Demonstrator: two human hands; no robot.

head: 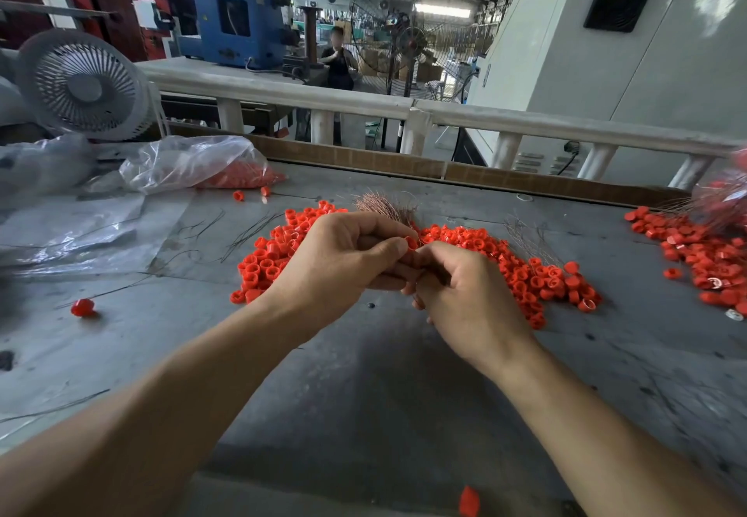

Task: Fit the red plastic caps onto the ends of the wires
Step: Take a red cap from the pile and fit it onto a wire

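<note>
Far to the left of your fingers, a plastic bag (190, 162) of caps lies on the counter (364, 375). Your left hand (339, 257) curls its fingers round a bundle of wires (384, 205), whose copper ends fan out just beyond them. A red cap (411, 242) sits pinched at your fingertips, where both hands meet. Your right hand (465, 294) has its fingers curled in on that spot; what they grip is hidden. A heap of caps (525, 274) spreads behind and right of them.
</note>
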